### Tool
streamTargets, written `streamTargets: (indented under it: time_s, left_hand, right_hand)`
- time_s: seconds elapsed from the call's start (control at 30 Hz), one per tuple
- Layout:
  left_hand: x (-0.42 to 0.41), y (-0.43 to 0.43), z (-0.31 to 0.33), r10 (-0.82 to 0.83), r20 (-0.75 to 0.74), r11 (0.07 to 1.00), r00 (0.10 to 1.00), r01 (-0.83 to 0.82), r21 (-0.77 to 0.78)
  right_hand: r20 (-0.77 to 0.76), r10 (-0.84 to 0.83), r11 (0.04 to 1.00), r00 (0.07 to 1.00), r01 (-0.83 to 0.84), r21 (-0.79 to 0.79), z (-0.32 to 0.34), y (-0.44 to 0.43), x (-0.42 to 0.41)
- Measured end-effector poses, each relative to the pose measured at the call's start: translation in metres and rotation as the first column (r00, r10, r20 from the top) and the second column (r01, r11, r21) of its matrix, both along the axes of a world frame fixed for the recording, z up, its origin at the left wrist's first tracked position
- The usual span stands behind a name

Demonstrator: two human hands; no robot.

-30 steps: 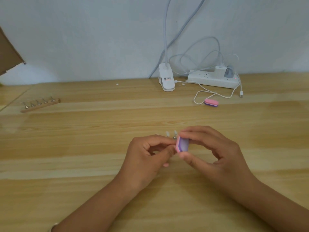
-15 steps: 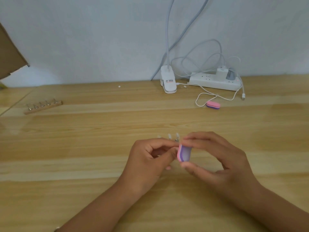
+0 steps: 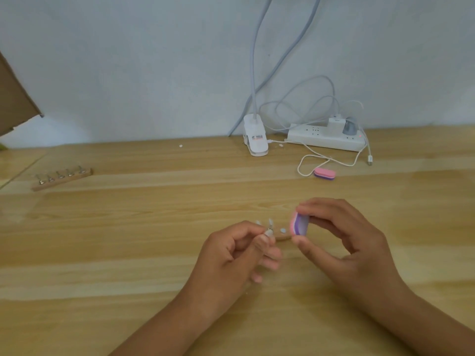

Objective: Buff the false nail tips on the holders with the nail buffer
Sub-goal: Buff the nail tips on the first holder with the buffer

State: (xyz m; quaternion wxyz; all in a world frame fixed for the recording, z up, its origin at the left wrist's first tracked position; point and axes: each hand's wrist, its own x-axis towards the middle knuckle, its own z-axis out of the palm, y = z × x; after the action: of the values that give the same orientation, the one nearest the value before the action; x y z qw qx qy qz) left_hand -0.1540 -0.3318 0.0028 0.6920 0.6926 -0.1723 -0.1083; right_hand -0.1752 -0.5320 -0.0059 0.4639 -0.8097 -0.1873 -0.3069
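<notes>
Here, left hand (image 3: 231, 258) pinches a holder (image 3: 269, 231); right hand (image 3: 344, 245), at three o'clock, grips the nail buffer (image 3: 299, 224), whose hard strokes could wrench the holder free.

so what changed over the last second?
The right hand drew the nail buffer rightward, off the nail tip that the left hand pinches. A gap now shows between them. Both grips are unchanged. The spare buffer and wooden rack stayed put.

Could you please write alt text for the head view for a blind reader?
The left hand pinches a nail holder while the right hand grips a pink and purple nail buffer beside it, over a wooden table. A second buffer and a holder rack lie behind.
</notes>
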Motion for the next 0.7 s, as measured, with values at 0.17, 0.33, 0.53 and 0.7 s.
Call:
streamTargets:
  time_s: [0.17, 0.33, 0.53, 0.7]
  left_hand:
    - [-0.0020, -0.0002, 0.0032, -0.095, -0.020, 0.995, 0.995, 0.095, 0.001]
    - [-0.0021, 0.0016, 0.0081, -0.142, -0.009, 0.989, 0.990, 0.142, 0.038]
    - [-0.0001, 0.0042, 0.0083, -0.175, -0.034, 0.984, 0.984, 0.175, 0.011]
    - [0.0022, 0.0060, 0.0074, -0.199, -0.050, 0.980, 0.979, 0.200, 0.013]
  right_hand:
    - [0.106, 0.072, 0.985, 0.992, -0.054, -0.164, 0.0026, 0.0110, -0.0115]
    - [0.109, 0.076, 0.973, 0.991, -0.050, -0.226, 0.0040, 0.0048, -0.0074]
    - [0.173, 0.121, 0.955, 0.978, -0.067, -0.288, 0.0008, 0.0091, -0.0086]
    - [0.188, 0.104, 0.955, 0.977, -0.045, -0.293, 0.0009, 0.0108, -0.0095]
